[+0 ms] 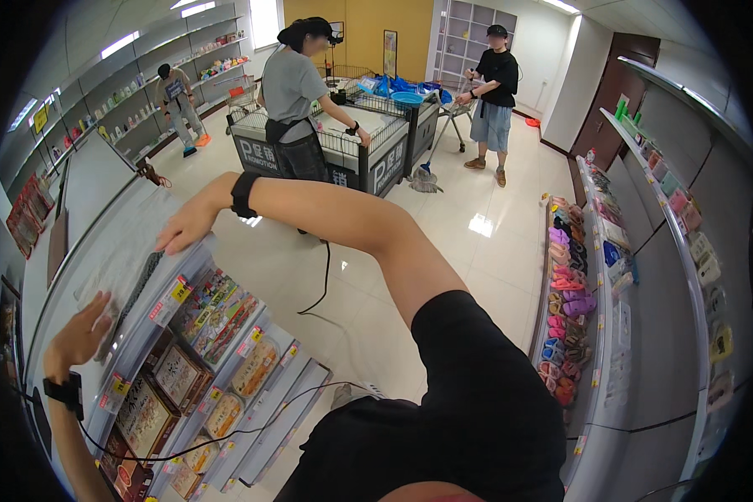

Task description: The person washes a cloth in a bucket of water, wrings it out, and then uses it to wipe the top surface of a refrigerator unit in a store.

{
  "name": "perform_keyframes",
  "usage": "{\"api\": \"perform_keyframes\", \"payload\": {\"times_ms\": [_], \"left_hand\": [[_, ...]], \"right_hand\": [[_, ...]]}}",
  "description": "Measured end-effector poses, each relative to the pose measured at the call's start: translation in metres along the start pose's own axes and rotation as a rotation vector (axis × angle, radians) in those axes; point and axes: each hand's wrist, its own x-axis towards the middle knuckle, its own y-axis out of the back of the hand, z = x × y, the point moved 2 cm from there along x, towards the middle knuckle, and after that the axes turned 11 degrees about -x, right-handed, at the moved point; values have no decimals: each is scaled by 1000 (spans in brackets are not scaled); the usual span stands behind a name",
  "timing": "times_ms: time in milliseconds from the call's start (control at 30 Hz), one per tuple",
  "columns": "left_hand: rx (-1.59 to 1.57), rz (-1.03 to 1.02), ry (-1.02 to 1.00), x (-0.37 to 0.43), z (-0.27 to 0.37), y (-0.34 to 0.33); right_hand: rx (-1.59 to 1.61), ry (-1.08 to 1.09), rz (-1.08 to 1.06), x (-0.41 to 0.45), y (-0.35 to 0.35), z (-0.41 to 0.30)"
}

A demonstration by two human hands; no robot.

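A clear plastic-wrapped packet (122,276) with a dark grey edge lies along the top shelf (75,251) of a display rack. My left hand (80,329) is at its near end, fingers extended and thumb apart, against the plastic. Over the far end bends my right hand (188,223), its fingertips on the dark edge beside the shelf's front rail. Whether those fingers grip the packet is hidden. Below the hands, tilted boxes (176,376) and clear-lidded food packs (255,367) fill the lower shelves, with price tags (170,301) along the rails.
A black cable (226,436) hangs from my left wrist across the rack. Slippers (565,295) line the shelving on the right. One person (298,94) leans over a promotion bin (389,166); another person (494,88) holds a mop (425,179). A third person (176,100) sweeps farther back.
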Motion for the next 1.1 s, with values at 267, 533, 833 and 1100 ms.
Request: {"api": "perform_keyframes", "payload": {"times_ms": [267, 533, 833, 1100], "left_hand": [[-316, 11, 13, 4, -18, -3], [-45, 51, -133, 40, -26, 8], [-48, -269, 145, 85, -40, 6], [-112, -207, 83, 114, -80, 7]], "right_hand": [[104, -95, -141, 36, 33, -10], [32, -94, -319, 45, 7, 10], [-126, -67, -192, 54, -9, 29], [-97, -120, -208, 71, -14, 51]]}}
